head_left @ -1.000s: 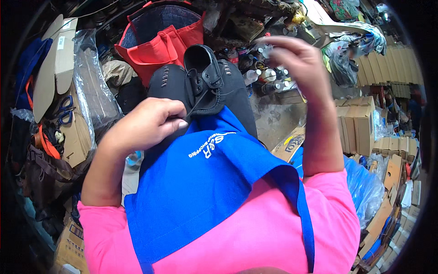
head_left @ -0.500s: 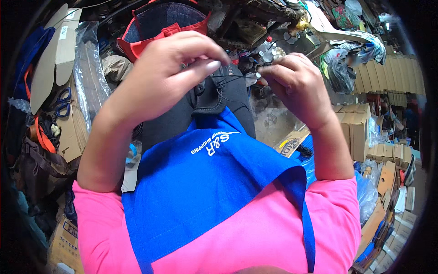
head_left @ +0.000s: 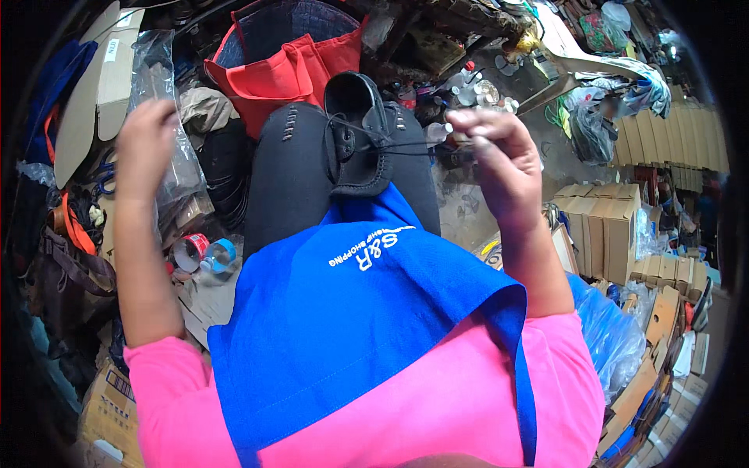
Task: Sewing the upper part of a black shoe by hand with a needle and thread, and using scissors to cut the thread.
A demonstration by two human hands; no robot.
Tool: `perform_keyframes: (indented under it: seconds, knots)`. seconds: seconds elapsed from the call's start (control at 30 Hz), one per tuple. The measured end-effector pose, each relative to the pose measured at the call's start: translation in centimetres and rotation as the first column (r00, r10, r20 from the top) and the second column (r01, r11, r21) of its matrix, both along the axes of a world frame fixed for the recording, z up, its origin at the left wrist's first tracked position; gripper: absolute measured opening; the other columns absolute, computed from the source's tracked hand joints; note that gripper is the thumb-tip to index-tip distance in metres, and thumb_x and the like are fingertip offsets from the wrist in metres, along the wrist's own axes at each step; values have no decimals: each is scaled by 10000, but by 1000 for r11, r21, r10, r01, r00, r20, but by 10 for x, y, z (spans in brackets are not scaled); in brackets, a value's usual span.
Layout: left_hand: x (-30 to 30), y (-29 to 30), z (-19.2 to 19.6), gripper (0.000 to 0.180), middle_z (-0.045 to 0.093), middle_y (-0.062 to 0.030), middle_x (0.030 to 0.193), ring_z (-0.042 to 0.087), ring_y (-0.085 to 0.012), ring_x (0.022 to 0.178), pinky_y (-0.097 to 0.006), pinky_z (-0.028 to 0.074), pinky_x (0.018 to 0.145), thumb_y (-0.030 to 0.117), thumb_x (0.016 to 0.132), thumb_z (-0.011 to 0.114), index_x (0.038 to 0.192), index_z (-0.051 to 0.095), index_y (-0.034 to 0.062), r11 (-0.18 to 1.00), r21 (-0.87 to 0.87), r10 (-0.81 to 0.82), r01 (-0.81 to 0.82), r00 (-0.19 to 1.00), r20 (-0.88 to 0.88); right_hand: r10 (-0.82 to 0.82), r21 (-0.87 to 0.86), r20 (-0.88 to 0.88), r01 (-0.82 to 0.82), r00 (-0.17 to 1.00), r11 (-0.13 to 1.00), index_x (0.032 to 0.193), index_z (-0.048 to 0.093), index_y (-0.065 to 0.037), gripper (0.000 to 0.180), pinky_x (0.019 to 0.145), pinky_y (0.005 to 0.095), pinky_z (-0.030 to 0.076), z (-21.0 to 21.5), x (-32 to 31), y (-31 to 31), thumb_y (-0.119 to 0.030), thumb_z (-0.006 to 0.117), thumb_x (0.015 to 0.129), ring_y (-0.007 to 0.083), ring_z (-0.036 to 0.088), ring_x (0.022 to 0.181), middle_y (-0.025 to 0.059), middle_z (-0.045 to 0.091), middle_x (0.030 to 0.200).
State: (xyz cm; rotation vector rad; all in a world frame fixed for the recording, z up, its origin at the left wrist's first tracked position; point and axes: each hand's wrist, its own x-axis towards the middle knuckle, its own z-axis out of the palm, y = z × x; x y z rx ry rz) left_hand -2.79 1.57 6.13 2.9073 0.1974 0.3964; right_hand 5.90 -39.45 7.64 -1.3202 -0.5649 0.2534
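On the person's black trousers (head_left: 290, 179) rests a black shoe (head_left: 360, 165), its dark lace (head_left: 413, 141) stretched toward 3 o'clock, where the right hand (head_left: 503, 164) pinches it between thumb and fingers. At 9 o'clock the left hand (head_left: 147, 147), blurred, looks half curled; I cannot tell whether it holds anything. A red bag (head_left: 304, 74) stands at 11 o'clock, a blue apron (head_left: 335, 304) at 6.

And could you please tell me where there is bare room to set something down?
Mostly bare floor shows between the right leg and right forearm. The left side is crowded with plastic bottles and a cardboard box; laces stretch from the shoe to the right hand.
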Motion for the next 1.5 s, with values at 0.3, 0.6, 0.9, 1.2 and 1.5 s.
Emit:
perform_keyframes:
  seconds: [0.3, 0.6, 0.9, 1.2, 1.5]
  knots:
    - [11, -86, -31, 484, 578, -163, 1266, 533, -300, 1199, -396, 405, 1022, 139, 804, 667, 1269, 557, 61, 900, -316, -290, 299, 954, 77, 279, 316, -277, -187, 919, 930, 992, 528, -71, 176, 899, 380, 402, 9, -7, -16, -239, 546, 942, 165, 503, 771, 22, 485, 775]
    - [29, -93, -66, 459, 349, -4, 594, 360, -85, 585, -297, 339, 537, 310, 853, 688, 614, 425, 20, 689, -725, -278, 26, 933, -230, 52, -914, 66, 40, 996, 404, 1015, 667, -51, 320, 637, 407, 482, -38, -23, -34, -339, 617, 887, 285, 642, 669, 144, 644, 694]
    - [62, -61, -118, 416, 458, -53, 526, 406, -120, 500, -325, 377, 509, 349, 808, 717, 616, 555, 17, 765, -642, -145, 60, 986, -80, 96, -966, 161, 137, 982, 221, 768, 589, -32, 373, 630, 441, 461, -64, -23, -43, -378, 575, 905, 379, 598, 703, 210, 574, 685]
    - [52, -57, -97, 286, 620, -147, 1110, 599, -287, 1046, -369, 448, 924, 243, 930, 543, 1110, 646, 47, 859, -473, -102, 196, 971, 217, -299, -653, -3, 225, 954, 724, 1274, 570, -90, 523, 988, 378, 397, -97, 3, -81, -333, 691, 828, 237, 513, 1139, 82, 561, 1164]
    - [70, -114, -72, 763, 329, -139, 1489, 334, -329, 1367, -487, 269, 1109, 167, 750, 625, 1454, 332, 150, 914, -257, -230, 314, 923, 309, 257, -878, 247, 103, 934, 468, 948, 657, -67, 185, 758, 377, 475, -61, 4, 3, -207, 687, 830, 234, 614, 880, 75, 635, 853]
